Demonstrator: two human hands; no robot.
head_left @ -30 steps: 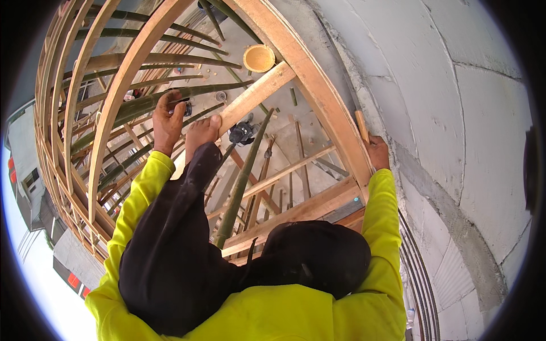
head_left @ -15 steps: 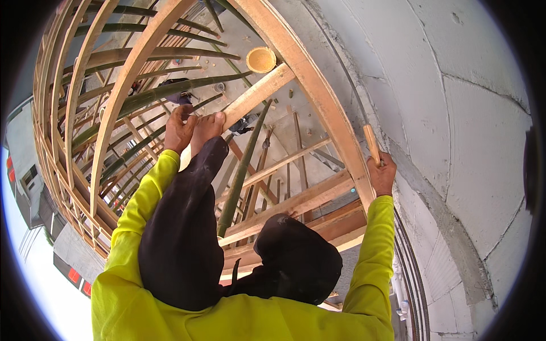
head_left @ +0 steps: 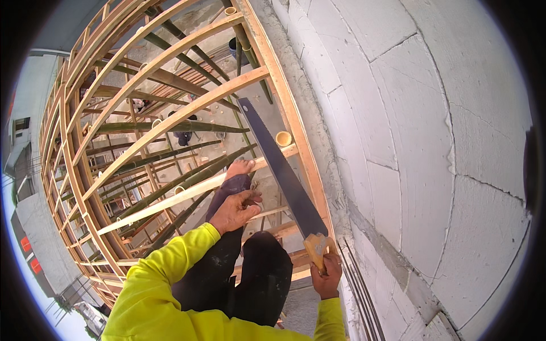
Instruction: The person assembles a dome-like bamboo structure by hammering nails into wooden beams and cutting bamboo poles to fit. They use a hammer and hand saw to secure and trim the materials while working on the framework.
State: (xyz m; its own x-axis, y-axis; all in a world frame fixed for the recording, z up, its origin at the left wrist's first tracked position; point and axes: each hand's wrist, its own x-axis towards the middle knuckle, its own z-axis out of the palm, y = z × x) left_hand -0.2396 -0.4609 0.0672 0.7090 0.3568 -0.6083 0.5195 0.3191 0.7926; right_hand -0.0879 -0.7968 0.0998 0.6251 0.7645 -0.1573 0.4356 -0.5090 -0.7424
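My right hand (head_left: 328, 277) is closed around the wooden handle (head_left: 317, 248) of a handsaw. The saw's long dark blade (head_left: 280, 170) points away from me, its toothed edge toward the right, over the timber framework. Above my thigh, my left hand (head_left: 236, 210) has its fingers curled and thumb drawn in; whatever they hold, if anything, is too small to make out. Just beyond that hand, my bare foot (head_left: 241, 166) rests on a light wooden crosspiece (head_left: 187, 190). This crosspiece meets the long edge beam (head_left: 298, 128) on the right.
Beneath the frame, bamboo poles (head_left: 170, 126) stand at angles above a concrete floor far below, where a person (head_left: 183, 135) is visible. A round hollow yellowish end (head_left: 283, 138) sits beside the edge beam. A grey block wall (head_left: 409, 131) rises at right, with dark rods (head_left: 361, 290) alongside it.
The handsaw has swung inward, and its blade now shows fully. My left hand has drawn back from beside my foot toward my body. The view has shifted, showing more of the frame.
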